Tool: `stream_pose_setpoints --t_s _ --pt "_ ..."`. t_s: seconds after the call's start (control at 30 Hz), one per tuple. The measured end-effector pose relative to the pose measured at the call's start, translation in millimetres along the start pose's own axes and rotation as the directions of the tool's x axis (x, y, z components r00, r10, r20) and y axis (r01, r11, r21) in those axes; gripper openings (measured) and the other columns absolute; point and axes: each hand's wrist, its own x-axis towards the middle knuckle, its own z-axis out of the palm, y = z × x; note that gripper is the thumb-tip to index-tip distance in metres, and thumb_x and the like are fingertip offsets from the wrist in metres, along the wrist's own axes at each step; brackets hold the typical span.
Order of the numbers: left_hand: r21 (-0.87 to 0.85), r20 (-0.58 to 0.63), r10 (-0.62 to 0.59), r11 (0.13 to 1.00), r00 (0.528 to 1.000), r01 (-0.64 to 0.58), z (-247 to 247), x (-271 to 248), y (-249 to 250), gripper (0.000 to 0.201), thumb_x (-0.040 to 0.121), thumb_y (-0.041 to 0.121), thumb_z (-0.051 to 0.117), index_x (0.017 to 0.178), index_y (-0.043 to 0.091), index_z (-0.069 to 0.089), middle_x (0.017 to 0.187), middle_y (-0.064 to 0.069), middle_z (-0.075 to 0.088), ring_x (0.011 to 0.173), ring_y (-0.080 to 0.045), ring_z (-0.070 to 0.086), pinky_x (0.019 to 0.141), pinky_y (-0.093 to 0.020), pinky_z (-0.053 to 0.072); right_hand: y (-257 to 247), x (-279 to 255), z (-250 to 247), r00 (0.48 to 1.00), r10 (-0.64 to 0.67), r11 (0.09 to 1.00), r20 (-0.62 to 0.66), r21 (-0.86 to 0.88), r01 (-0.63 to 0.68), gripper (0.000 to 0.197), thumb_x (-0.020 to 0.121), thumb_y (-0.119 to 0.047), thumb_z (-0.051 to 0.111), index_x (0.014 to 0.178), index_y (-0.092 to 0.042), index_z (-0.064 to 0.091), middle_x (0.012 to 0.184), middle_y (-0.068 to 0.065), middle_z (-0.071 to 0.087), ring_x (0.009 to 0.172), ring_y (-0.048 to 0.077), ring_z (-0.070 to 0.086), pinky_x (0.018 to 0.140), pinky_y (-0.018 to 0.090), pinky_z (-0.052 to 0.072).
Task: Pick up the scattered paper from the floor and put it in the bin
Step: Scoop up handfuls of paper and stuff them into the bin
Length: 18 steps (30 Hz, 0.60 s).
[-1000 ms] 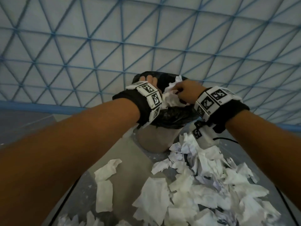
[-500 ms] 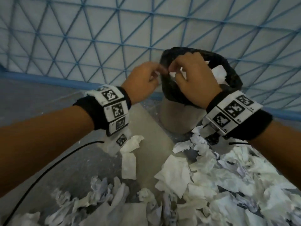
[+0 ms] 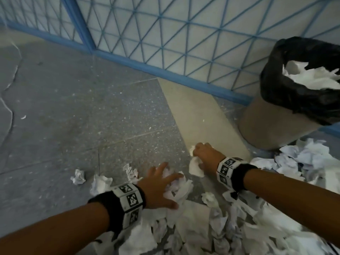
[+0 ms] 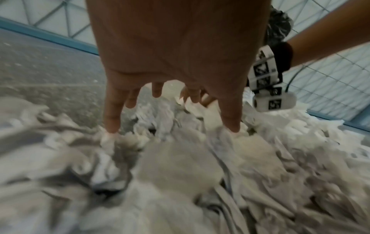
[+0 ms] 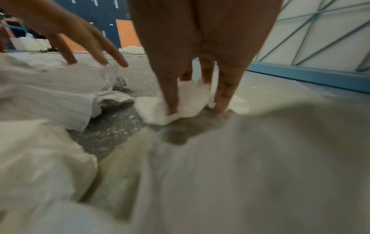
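My left hand lies open with fingers spread, its fingertips touching the crumpled paper pile on the floor. Just beyond it, my right hand is curled down on a white paper piece, thumb and fingers pinching it against the floor in the right wrist view. The bin, beige with a black liner, stands at the right against the wall. White paper in the bin shows near its rim.
Several crumpled paper balls lie on the grey speckled floor to the left of my hands. A beige floor strip runs toward the blue lattice wall. More torn paper is heaped by the bin's base.
Both hands came away from the bin's rim and dropped to the floor on its left. The left now spreads over the pile; the right has closed on a white piece.
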Motion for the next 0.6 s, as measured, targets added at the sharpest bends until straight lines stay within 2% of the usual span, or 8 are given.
stream_pose_setpoints --t_s 0.03,0.1,0.2,0.3,0.4,0.47,0.53,0.6 --pt "0.045 0.005 0.01 0.999 1.0 -0.011 8 2 5 0.086 0.073 0.064 0.06 0.14 0.053 0.008 0.158 0.003 -0.013 0.144 -0.039 -0.002 0.114 -0.058 0.023 1 -1 -2 0.999 0.006 0.999 -0.039 0.04 -0.005 0.036 0.084 -0.013 0.059 0.119 -0.007 0.051 0.131 0.017 0.044 0.12 0.032 0.047 0.096 0.035 0.04" --pt "0.17 -0.028 0.023 0.985 0.999 -0.018 18 8 16 0.077 0.077 0.059 0.058 0.14 0.049 0.013 0.157 0.002 -0.005 0.142 -0.039 0.007 0.109 -0.055 0.029 4 -7 -11 0.995 0.06 0.986 -0.085 0.161 -0.046 0.027 0.086 -0.009 0.056 0.112 -0.001 0.055 0.12 0.02 0.053 0.11 0.032 0.055 0.091 0.035 0.042" --pt "0.205 -0.136 0.042 0.979 0.99 -0.013 15 17 25 0.056 0.086 0.033 0.056 0.137 0.034 0.032 0.152 -0.003 0.016 0.132 -0.036 0.027 0.101 -0.045 0.038 3 -24 -25 0.971 0.1 0.951 -0.217 0.309 -0.029 0.021 0.086 -0.004 0.051 0.106 -0.002 0.054 0.111 0.021 0.056 0.102 0.033 0.056 0.085 0.037 0.042" --pt "-0.041 -0.236 0.045 0.998 0.971 -0.057 1 28 25 0.043 0.088 0.022 0.056 0.129 0.02 0.045 0.143 -0.009 0.03 0.121 -0.031 0.045 0.098 -0.035 0.039 -10 -48 -27 0.973 0.076 0.952 -0.219 0.307 -0.005 0.028 0.081 -0.003 0.049 0.109 -0.009 0.051 0.109 0.015 0.055 0.104 0.03 0.047 0.084 0.039 0.041" --pt "-0.312 -0.358 -0.031 0.946 0.933 -0.088 -20 37 21 0.039 0.083 0.016 0.064 0.12 0.011 0.053 0.129 -0.015 0.041 0.115 -0.029 0.05 0.094 -0.027 0.038 -28 -70 -14 0.978 -0.057 0.993 -0.203 0.088 0.076 0.032 0.084 -0.012 0.05 0.116 -0.011 0.05 0.117 0.015 0.051 0.11 0.032 0.043 0.086 0.044 0.042" --pt "-0.373 -0.399 -0.056 0.922 0.915 -0.107 -26 42 20 0.039 0.081 0.013 0.066 0.117 0.008 0.055 0.126 -0.018 0.044 0.115 -0.029 0.05 0.092 -0.025 0.037 -35 -84 1 0.988 -0.092 0.996 -0.127 0.009 0.094 0.045 0.087 -0.027 0.048 0.129 -0.015 0.04 0.135 0.014 0.041 0.121 0.035 0.038 0.096 0.048 0.04" --pt "-0.37 -0.422 -0.066 0.923 0.904 -0.105 -26 47 22 0.037 0.08 0.012 0.066 0.115 0.007 0.055 0.127 -0.018 0.045 0.114 -0.028 0.05 0.09 -0.024 0.037 -35 -93 17 0.999 -0.05 0.999 0.009 0.014 0.05 0.066 0.086 -0.048 0.047 0.141 -0.024 0.022 0.152 0.009 0.018 0.136 0.037 0.02 0.109 0.051 0.03" --pt "-0.366 -0.431 -0.078 0.926 0.899 -0.095 -24 49 25 0.034 0.082 0.01 0.062 0.115 0.007 0.054 0.128 -0.017 0.043 0.113 -0.028 0.05 0.088 -0.022 0.036 -33 -97 34 0.986 0.002 1.0 0.168 0.008 -0.003 0.083 0.08 -0.061 0.05 0.145 -0.032 0.005 0.158 0.007 -0.002 0.142 0.039 0.003 0.113 0.056 0.021"
